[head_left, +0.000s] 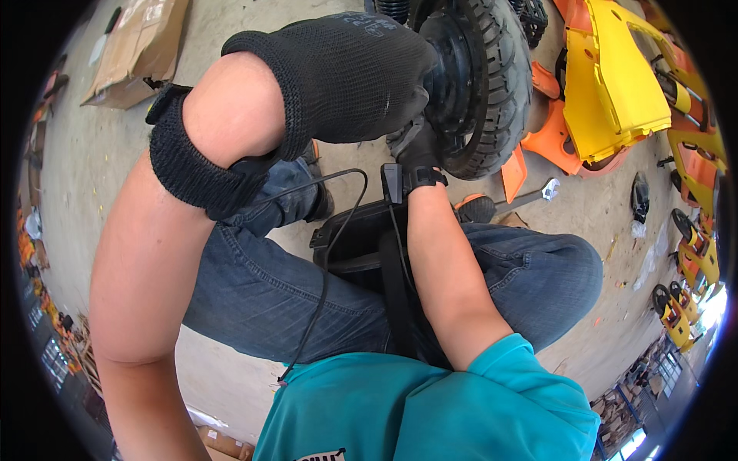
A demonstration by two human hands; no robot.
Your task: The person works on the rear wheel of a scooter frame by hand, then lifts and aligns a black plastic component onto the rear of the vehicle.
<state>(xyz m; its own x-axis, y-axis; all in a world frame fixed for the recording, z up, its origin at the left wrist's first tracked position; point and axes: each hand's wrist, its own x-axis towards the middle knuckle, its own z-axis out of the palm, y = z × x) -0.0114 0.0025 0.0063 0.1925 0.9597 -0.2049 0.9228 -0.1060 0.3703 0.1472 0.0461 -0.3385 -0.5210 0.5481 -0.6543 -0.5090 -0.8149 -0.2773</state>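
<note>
Head view: our gloved left hand (350, 77) and right hand (415, 146) on wheel (480, 84), upper centre; fingers hidden, grip unclear. Wrench (530, 196) on floor (100, 146), unused. Yellow panels (615, 84) off; progress unclear.

Bright, even daylight fills the scene, with only soft shadows on the concrete floor (115, 138). Strong fisheye bending curves everything toward a black rim. Glare burns out the lower right edge, and the gloved left hand (346, 77) looms large but sharp
</note>
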